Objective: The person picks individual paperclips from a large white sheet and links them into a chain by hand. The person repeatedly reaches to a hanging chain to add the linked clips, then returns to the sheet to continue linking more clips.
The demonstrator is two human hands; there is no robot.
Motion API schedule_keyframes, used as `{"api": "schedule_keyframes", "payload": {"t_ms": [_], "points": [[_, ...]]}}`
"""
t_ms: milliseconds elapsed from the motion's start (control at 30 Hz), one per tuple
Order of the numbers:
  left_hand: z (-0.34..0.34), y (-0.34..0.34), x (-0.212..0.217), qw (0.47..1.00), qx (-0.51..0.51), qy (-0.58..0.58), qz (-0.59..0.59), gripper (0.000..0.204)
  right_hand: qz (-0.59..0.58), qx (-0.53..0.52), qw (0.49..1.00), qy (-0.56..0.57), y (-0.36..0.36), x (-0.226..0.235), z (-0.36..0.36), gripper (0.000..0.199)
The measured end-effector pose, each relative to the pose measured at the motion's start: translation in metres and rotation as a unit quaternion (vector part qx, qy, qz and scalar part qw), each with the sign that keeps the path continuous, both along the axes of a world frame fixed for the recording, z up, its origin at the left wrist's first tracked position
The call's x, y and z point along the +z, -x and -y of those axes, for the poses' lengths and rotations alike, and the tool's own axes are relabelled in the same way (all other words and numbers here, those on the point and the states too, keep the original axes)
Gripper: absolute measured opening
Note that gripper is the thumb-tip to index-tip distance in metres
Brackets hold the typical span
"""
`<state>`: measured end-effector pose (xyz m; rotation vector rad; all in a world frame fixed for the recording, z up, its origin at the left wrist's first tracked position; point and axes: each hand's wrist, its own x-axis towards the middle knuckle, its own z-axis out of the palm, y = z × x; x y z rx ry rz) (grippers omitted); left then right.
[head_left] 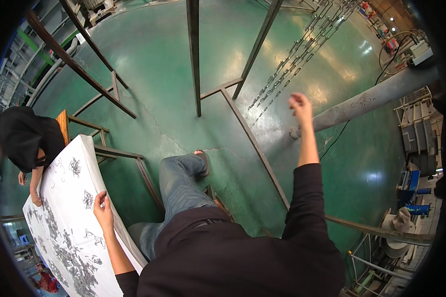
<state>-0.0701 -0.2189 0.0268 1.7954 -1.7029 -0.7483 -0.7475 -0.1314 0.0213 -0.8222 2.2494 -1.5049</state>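
My left hand (103,212) is over the near edge of a white-covered table (109,197), its fingers loosely bent and a little apart; I see nothing in it. Many small dark metal pieces (77,262) lie in a heap on the white cover, with a few small tangled clusters (87,199) apart from them. My right hand (301,106) is raised out ahead on the right, fingers curled together; whatever they hold, if anything, is too small to make out. Several metal chains (293,60) hang just beyond that hand, and I cannot tell whether it touches them.
A person in black (27,136) leans over the table's far left end, one hand on the pieces. Dark metal frame legs (195,59) stand on the green floor (148,64) ahead. A thick grey pipe (366,101) slants in from the right. Machinery (414,193) lines the right side.
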Motion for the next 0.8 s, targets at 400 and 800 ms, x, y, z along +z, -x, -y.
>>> {"api": "schedule_keyframes", "payload": {"t_ms": [400, 800], "points": [[-0.005, 0.011, 0.004, 0.999, -0.013, -0.015, 0.043, 0.021, -0.137, -0.069, 0.985, -0.079, 0.000, -0.087, 0.017, 0.021], [-0.017, 0.015, 0.002, 0.998, 0.002, -0.025, 0.060, 0.022, -0.192, -0.063, 0.979, 0.013, -0.010, -0.089, 0.024, 0.015]]}}
